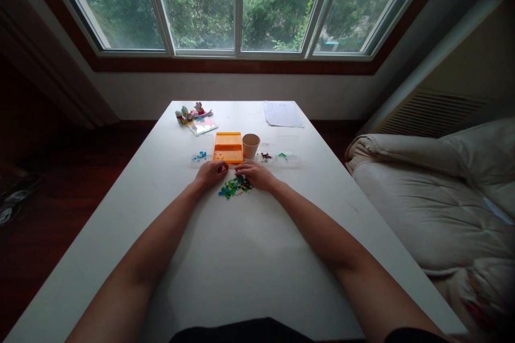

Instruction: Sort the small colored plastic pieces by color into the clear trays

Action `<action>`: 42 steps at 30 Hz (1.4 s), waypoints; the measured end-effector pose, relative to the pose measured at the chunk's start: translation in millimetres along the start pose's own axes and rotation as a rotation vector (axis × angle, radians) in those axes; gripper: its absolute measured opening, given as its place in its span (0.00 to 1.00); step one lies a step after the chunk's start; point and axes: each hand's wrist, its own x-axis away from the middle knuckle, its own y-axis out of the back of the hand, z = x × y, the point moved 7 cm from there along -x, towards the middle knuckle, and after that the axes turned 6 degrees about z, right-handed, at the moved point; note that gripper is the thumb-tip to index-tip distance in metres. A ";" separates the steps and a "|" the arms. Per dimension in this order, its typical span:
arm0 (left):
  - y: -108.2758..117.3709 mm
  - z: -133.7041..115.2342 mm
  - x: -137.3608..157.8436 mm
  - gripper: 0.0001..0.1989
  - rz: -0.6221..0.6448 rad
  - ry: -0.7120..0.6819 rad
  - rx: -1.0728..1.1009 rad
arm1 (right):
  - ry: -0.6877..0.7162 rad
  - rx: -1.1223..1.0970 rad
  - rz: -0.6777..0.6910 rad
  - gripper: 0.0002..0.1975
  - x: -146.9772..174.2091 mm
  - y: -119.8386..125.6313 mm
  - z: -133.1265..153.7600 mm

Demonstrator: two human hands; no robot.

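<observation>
Multicoloured bricks (230,188), piled | orange tray (228,140) beyond | left fingers (221,164) curled, right fingers (244,168) bent | holdings: cannot tell

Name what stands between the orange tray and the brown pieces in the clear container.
A tan cup stands between the orange tray and the brown pieces, in the head view.

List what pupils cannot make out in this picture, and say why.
- Head view: any writing on the paper sheets; too small and blurred.
- Head view: the bottom of the cup; its near wall hides it.
- Head view: the exact number of pieces in the loose pile; they are tiny and overlap.
- Head view: whether the left hand holds anything; the hand itself hides its grasp.
</observation>
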 end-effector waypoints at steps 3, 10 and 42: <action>-0.3 -0.7 0.0 0.11 0.005 0.004 -0.004 | -0.052 -0.003 0.017 0.26 1.5 -1.8 -6.5; 0.0 -0.3 -0.4 0.10 0.009 -0.001 0.002 | -0.134 0.088 -0.037 0.16 11.5 7.4 -20.8; -2.7 1.2 -1.5 0.11 0.024 -0.016 0.000 | -0.363 0.320 0.130 0.10 5.2 8.5 -17.1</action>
